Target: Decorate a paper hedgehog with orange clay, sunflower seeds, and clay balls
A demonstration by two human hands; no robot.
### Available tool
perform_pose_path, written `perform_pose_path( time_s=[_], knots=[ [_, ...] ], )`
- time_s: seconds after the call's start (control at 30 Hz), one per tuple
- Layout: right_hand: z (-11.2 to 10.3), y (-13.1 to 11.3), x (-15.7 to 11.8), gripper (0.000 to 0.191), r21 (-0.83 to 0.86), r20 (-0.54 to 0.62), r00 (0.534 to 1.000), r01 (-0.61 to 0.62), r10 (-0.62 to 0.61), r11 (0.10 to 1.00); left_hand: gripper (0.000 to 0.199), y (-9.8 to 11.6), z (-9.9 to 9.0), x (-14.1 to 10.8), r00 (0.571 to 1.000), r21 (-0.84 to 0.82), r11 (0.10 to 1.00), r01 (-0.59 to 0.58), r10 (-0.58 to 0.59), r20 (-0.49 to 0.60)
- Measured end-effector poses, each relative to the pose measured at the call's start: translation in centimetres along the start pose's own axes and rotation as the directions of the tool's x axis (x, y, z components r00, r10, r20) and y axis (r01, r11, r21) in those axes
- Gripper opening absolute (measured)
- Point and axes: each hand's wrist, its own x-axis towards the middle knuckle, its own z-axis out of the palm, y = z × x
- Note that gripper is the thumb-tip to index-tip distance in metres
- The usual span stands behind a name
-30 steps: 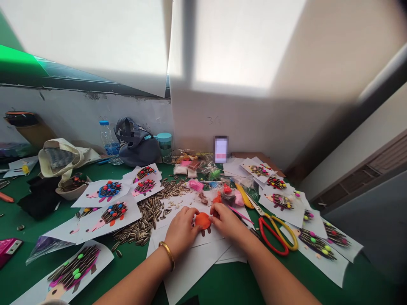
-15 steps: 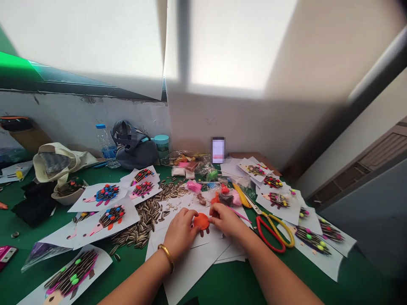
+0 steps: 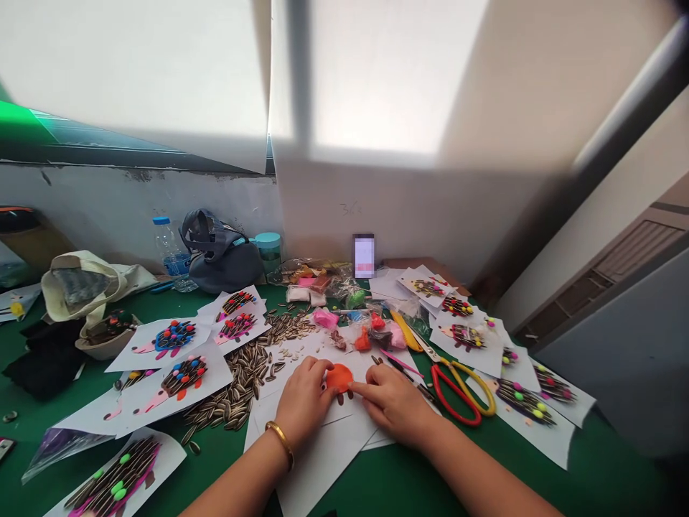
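Note:
A flat orange clay disc [image 3: 339,378] lies on white paper [image 3: 317,467] in front of me, with small brown clay pieces at its lower edge. My left hand [image 3: 306,393] is curled at the disc's left side, thumb and forefinger bent against its rim. A gold bangle circles that wrist. From the right, my right hand [image 3: 395,398] stretches its forefinger to the disc's lower right edge. The other fingers of that hand are bent, and nothing shows in them. Just beyond the hands lie lumps of red clay [image 3: 362,339] and pink clay [image 3: 324,319].
Striped sunflower seeds [image 3: 237,384] are heaped left of the paper. Red- and yellow-handled scissors [image 3: 456,391] lie right, near a yellow-handled cutter [image 3: 406,332]. Hedgehog pictures [image 3: 177,380] with seed spines flank both sides. A phone [image 3: 364,256], bottle [image 3: 171,251] and dark bag [image 3: 223,262] stand behind.
My right hand has shifted from pinching the disc's upper right edge to laying a straightened forefinger at its lower right. The left hand stays at the disc. The view has swung slightly right.

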Motion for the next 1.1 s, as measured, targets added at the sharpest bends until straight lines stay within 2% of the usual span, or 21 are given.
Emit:
perform_pose_path(
  time_s=[0.2,0.5,0.67,0.87,1.1],
  knots=[
    [0.31,-0.16,0.39,0.033,-0.038,0.0,1.0,-0.008,0.008,0.999,0.022,0.01,-0.02,0.08,1.0,0.007,1.0,-0.009,0.009,0.0],
    [0.37,-0.05,0.3,0.037,0.021,-0.01,0.997,-0.075,0.075,0.997,0.021,0.01,0.02,0.01,1.0,0.019,1.0,-0.014,0.014,-0.001],
    [0.51,-0.01,0.44,0.032,-0.001,-0.014,0.995,-0.103,0.103,0.995,0.021,-0.04,0.04,0.01,1.0,0.02,1.0,-0.016,0.016,-0.005],
    [0.42,0.11,0.55,0.036,0.092,-0.015,0.988,-0.149,0.151,0.985,0.021,0.06,-0.03,0.0,1.0,0.014,1.0,-0.015,0.015,-0.009],
    [0.67,0.03,0.76,0.034,0.06,-0.018,0.986,-0.165,0.166,0.984,0.022,-0.05,-0.19,0.17,1.0,-0.038,0.999,0.002,-0.002,-0.006]
  ],
)
